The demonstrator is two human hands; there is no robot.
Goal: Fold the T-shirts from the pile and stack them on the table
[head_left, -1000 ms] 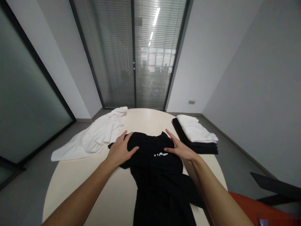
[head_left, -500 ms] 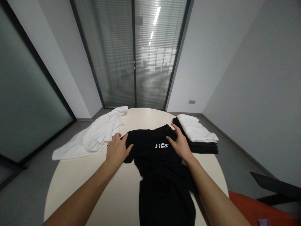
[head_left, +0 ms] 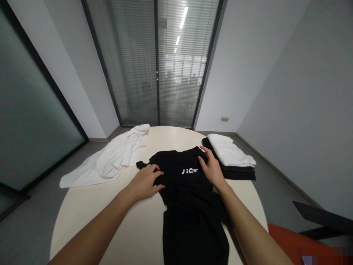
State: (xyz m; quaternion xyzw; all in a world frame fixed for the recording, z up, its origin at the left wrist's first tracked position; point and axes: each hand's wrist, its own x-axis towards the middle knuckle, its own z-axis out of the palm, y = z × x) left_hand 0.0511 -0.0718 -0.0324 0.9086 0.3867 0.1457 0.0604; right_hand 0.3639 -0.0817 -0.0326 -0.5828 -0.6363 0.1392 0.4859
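A black T-shirt [head_left: 172, 163] with white lettering on its chest lies across the middle of the round table. My left hand [head_left: 147, 180] rests on its left side near the sleeve, fingers spread over the cloth. On the opposite side my right hand [head_left: 211, 165] touches the shirt by the shoulder, with thumb and fingers apart. More black cloth [head_left: 195, 232] stretches from the shirt toward the near edge; whether it is a separate garment I cannot tell.
The pale round table [head_left: 173, 136] carries a loose white garment [head_left: 110, 158] at the left. Folded black clothes [head_left: 239, 173] with a folded white one [head_left: 230, 151] on top are stacked at the right. A red chair [head_left: 298, 243] stands at the lower right.
My left hand has moved right and slightly nearer along the shirt, and the left sleeve end now shows beyond it. My right hand has barely shifted.
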